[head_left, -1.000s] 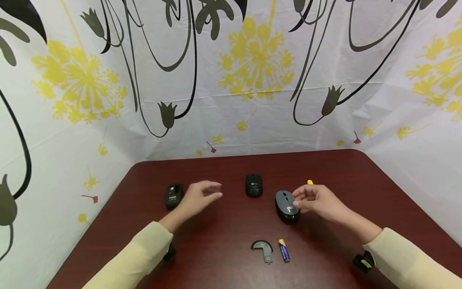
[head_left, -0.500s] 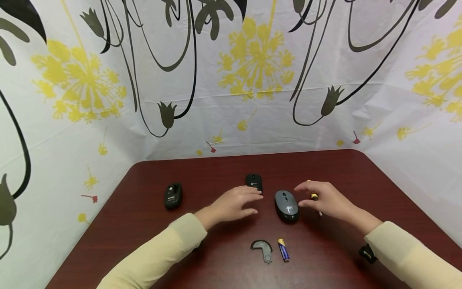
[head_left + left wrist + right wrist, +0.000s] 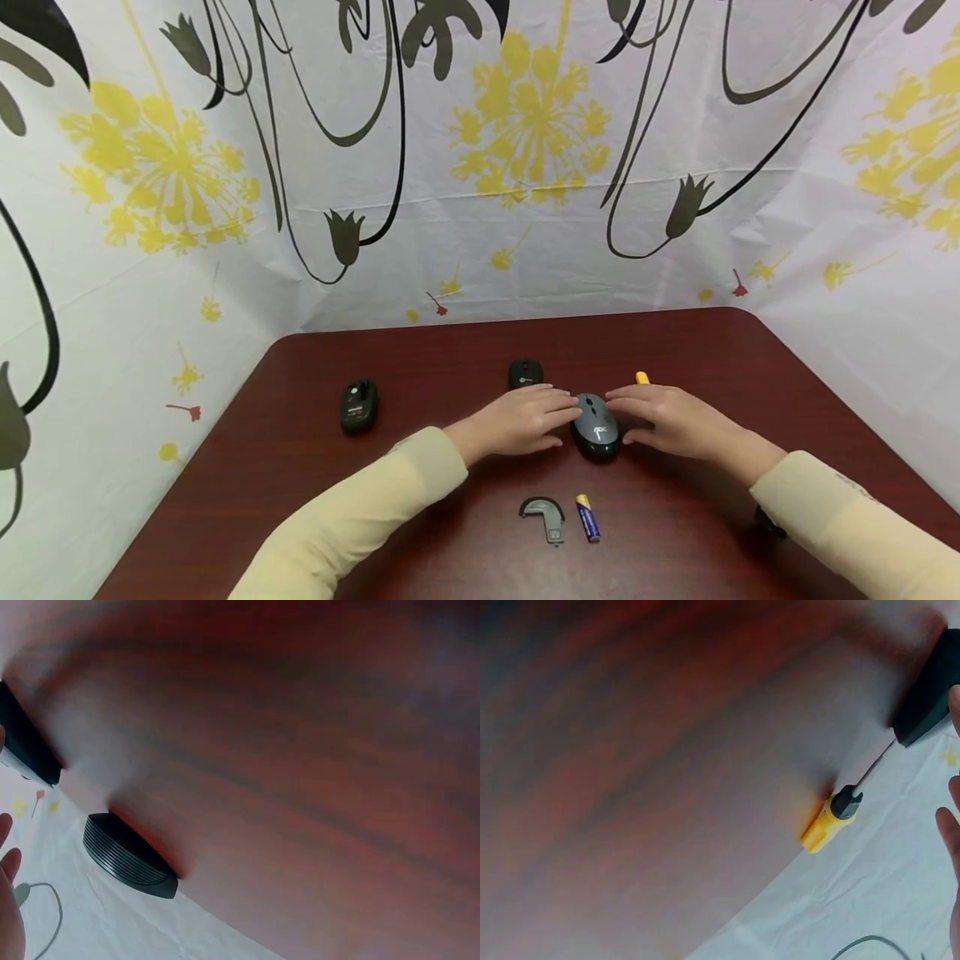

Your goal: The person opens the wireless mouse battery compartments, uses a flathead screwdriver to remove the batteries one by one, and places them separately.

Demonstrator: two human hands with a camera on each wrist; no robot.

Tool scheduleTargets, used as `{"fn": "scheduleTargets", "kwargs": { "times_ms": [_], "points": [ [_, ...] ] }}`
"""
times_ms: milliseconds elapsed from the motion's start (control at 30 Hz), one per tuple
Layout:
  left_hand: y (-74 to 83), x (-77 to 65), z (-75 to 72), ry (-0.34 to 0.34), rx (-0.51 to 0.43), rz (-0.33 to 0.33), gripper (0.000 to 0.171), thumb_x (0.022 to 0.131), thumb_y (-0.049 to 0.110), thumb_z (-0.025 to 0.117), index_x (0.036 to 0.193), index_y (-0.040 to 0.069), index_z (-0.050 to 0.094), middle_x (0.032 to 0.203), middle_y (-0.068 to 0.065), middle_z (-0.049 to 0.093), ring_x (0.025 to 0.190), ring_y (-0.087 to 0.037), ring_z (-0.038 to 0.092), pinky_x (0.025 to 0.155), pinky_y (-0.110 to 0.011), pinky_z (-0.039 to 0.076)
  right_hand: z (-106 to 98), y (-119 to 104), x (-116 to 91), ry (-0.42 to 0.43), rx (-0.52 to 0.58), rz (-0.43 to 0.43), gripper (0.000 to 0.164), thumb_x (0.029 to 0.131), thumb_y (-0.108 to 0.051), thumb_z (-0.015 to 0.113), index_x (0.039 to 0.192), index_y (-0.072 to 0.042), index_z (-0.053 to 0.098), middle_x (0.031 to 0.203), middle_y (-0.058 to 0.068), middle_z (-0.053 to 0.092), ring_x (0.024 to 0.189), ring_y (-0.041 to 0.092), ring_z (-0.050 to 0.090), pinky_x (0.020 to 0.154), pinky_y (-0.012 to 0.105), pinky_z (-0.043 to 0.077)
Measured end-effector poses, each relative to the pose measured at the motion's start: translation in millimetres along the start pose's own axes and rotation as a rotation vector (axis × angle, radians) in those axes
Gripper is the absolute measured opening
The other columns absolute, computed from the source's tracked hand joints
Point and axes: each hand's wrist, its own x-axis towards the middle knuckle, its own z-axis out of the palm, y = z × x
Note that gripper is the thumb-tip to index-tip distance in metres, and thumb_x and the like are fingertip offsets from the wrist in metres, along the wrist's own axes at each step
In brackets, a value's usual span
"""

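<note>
A grey and black computer mouse [image 3: 597, 427] sits on the table between my two hands. My left hand [image 3: 525, 421] reaches in from its left, fingers extended, fingertips right at the mouse's left edge. From the other side my right hand [image 3: 675, 423] has its fingertips at the right edge, fingers relaxed and slightly bent. A black mouse [image 3: 525, 372] lies behind my left hand, partly covered by it. Behind my right hand is a screwdriver [image 3: 829, 825] with a yellow handle; in the head view only its handle end shows.
At the left of the dark red table [image 3: 442, 358] lies another black mouse [image 3: 358, 407]. Nearer the front are a grey curved battery cover [image 3: 553, 525] and a blue and yellow battery [image 3: 588, 518]. A patterned white cloth [image 3: 465, 283] hangs behind the table.
My left hand has moved right, from near the leftmost mouse, past the black mouse to the grey one. My right hand has shifted slightly, staying by the grey mouse's right side.
</note>
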Motion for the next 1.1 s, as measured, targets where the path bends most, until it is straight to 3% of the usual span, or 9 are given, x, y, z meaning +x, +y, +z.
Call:
{"fn": "scheduleTargets", "kwargs": {
  "times_ms": [167,400,700,933,1100],
  "points": [
    [-3.5,10.5,2.3,-0.05,0.045,0.039,0.048,0.094,0.035,0.065,0.134,0.008,0.058,0.134,-0.005,0.058,0.127,-0.017,0.049,0.11,-0.034,0.034,-1,1,3,-0.07,-0.064,-0.088,0.057,0.066,-0.015,0.09,0.116,-0.002,0.066,0.115,0.012,0.066,0.104,0.025,0.064,0.079,0.04,0.056],
    [-4.7,17.8,9.5,-0.019,0.105,0.104,0.045,0.095,0.036,0.064,0.13,0.008,0.061,0.129,-0.004,0.062,0.121,-0.013,0.054,0.106,-0.031,0.038,3,2,3,-0.116,-0.122,-0.137,0.055,0.068,-0.016,0.088,0.116,-0.001,0.066,0.114,0.011,0.067,0.103,0.025,0.065,0.08,0.039,0.056],
    [3.8,26.4,7.3,-0.085,0.205,0.085,0.048,0.095,0.039,0.062,0.131,0.007,0.06,0.129,-0.005,0.061,0.118,-0.013,0.057,0.103,-0.026,0.041,6,7,5,-0.131,-0.145,-0.157,0.054,0.067,-0.018,0.088,0.114,0.0,0.067,0.111,0.01,0.068,0.1,0.025,0.065,0.08,0.039,0.056],
    [8.4,30.9,6.6,-0.156,0.223,0.051,0.046,0.096,0.038,0.06,0.131,0.008,0.062,0.13,-0.005,0.061,0.119,-0.011,0.056,0.101,-0.025,0.043,8,8,4,-0.137,-0.159,-0.161,0.053,0.069,-0.018,0.087,0.114,0.0,0.067,0.11,0.011,0.068,0.098,0.025,0.066,0.079,0.039,0.056],
    [8.8,31.9,7.7,-0.165,0.229,0.052,0.044,0.097,0.037,0.06,0.13,0.009,0.062,0.129,-0.003,0.061,0.119,-0.01,0.056,0.1,-0.025,0.043,9,7,4,-0.134,-0.167,-0.166,0.052,0.07,-0.018,0.087,0.114,0.0,0.067,0.11,0.011,0.068,0.098,0.025,0.066,0.079,0.039,0.056]
  ]
}}
